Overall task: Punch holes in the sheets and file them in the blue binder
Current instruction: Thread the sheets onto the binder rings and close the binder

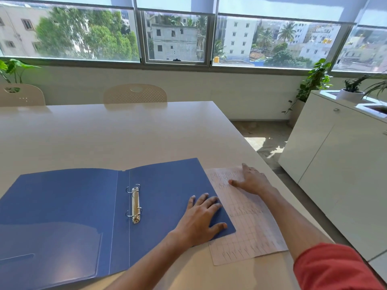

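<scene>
- A bright office room: a long band of windows (176, 36) runs across the far wall, with trees and pale buildings outside.
- A wide, pale desk (117, 132) fills the middle of the room; most of its top is bare.
- Two cream chairs sit tucked in at the far edge, one (135, 94) opposite the person, another (22, 95) off to the left.
- A white cabinet (335, 147) stands to the right of the desk, with a potted plant (351, 91) on top and a leafy climber (314, 82) in the corner behind it.
- The blue binder (69, 210) lies open and flat on the near part of the desk, both covers spread; its metal ring mechanism (135, 204) sits beside the spine, and its two rings appear parted.
- The sheets (253, 229), printed with a grid, lie flat on the desk just to the right of the binder; the binder's right cover overlaps their left edge. No punched holes can be made out in them.
- The left hand (202, 218) is open, palm down, fingers spread, pressing flat on the binder's right cover near its outer edge.
- The right hand (251, 180) is also open and flat, resting on the far end of the sheets, thumb stretched out towards the binder; it grips nothing.
- Both forearms reach forward from the near edge, the right one emerging from a red sleeve (333, 268).
</scene>
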A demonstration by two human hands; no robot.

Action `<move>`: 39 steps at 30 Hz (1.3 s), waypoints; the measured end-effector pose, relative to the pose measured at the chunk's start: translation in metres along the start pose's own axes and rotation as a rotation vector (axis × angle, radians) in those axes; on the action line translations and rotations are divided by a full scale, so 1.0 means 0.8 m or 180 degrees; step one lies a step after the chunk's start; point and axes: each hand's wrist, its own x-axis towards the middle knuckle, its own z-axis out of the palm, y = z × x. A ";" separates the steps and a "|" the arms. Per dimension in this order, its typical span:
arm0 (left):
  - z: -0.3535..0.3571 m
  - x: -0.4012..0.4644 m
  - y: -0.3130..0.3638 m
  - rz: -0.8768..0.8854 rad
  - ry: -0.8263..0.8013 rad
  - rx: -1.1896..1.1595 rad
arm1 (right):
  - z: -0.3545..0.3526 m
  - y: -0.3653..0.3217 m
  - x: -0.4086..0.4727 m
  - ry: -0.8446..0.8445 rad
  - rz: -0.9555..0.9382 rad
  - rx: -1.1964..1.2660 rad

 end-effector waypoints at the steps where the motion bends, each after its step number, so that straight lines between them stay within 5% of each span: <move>1: 0.001 0.000 0.000 -0.0002 0.0009 -0.0005 | 0.000 -0.001 -0.001 0.0087 -0.0008 0.0024; 8: 0.002 -0.001 0.000 -0.0010 0.0065 -0.0041 | -0.024 -0.015 -0.014 0.0498 -0.0164 0.0105; 15: 0.004 -0.001 -0.001 0.0001 0.0114 -0.0084 | -0.042 0.001 -0.020 -0.0098 0.0784 0.2140; 26: 0.005 -0.001 -0.002 -0.0020 0.0105 -0.0059 | -0.014 0.038 -0.021 0.0360 0.1320 0.2818; 39: -0.004 0.002 0.000 0.0002 -0.0006 0.0026 | -0.021 0.096 -0.045 0.1051 0.1182 0.2833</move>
